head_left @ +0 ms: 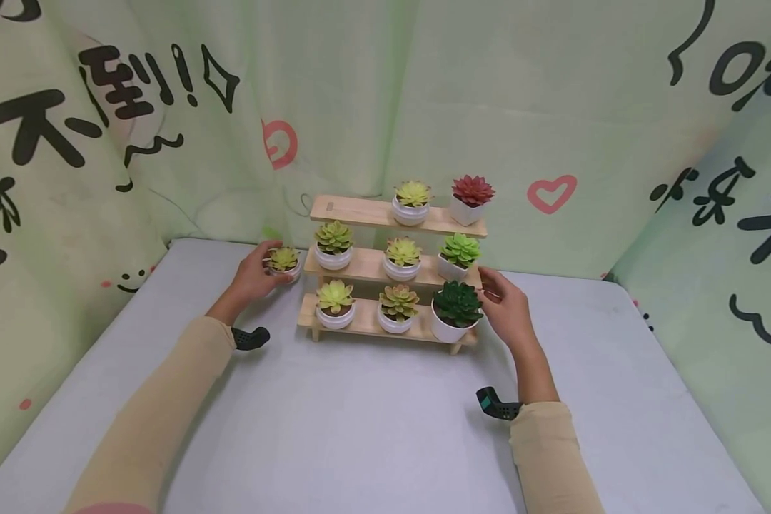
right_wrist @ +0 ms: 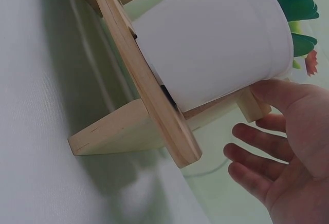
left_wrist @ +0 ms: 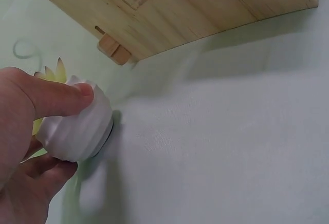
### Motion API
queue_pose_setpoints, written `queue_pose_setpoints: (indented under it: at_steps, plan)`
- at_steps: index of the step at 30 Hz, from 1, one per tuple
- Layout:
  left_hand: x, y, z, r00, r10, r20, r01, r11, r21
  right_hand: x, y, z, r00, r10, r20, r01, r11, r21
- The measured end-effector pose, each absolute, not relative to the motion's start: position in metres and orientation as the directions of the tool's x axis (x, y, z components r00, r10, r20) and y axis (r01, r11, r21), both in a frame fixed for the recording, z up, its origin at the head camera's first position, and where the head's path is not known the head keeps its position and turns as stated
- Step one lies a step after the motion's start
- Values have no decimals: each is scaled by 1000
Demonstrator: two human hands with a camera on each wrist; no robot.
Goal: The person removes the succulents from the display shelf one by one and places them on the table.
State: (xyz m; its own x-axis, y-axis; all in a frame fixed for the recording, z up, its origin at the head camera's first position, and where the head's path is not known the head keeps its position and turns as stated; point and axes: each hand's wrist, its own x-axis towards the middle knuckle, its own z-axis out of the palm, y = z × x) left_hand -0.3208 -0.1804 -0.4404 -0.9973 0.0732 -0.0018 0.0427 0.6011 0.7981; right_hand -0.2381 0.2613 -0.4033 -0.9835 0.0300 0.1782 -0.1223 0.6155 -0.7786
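Note:
At the left end of the stand, my left hand (head_left: 255,275) grips a small succulent in a white pot (head_left: 284,260). Its thumb and fingers lie around the ribbed pot (left_wrist: 85,124) in the left wrist view. Beside it stands a three-tier wooden stand (head_left: 360,207) bearing several potted succulents. My right hand (head_left: 506,307) is at the stand's right end, fingers loosely extended near the middle shelf and the dark green succulent (head_left: 458,303). In the right wrist view, the thumb is by that plant's white pot (right_wrist: 211,44); whether it touches the pot or the wood I cannot tell.
A red succulent (head_left: 472,191) and a pale yellow one (head_left: 412,193) occupy the top tier, whose left end is bare wood. Behind the white table (head_left: 360,414) hangs a pale green printed curtain (head_left: 520,86), which also lines both sides.

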Motion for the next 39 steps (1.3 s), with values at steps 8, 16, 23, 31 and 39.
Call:
queue_pose_setpoints:
  at_steps: [8,16,23,31,39]
  plan:
    - [-322,-184,-445,-996,93,-10,49,614,788,-239,261,-405,-984,35,174,-115,619,-777]
    - [-322,-183,-447,-995,78,-57,3,616,787,-239,261,-406,-982,35,184,-124,620,-775]
    - [-322,-183,-444,-994,67,-87,-29,599,800,-238,261,-405,-982,31,188,-129,620,-774]
    - [-318,-183,-436,-991,51,-123,-72,572,817,-239,260,-404,-982,29,187,-130,618,-776]
    - [-314,-180,-428,-992,55,-109,-59,568,821,-238,260,-403,-984,28,174,-120,612,-782]
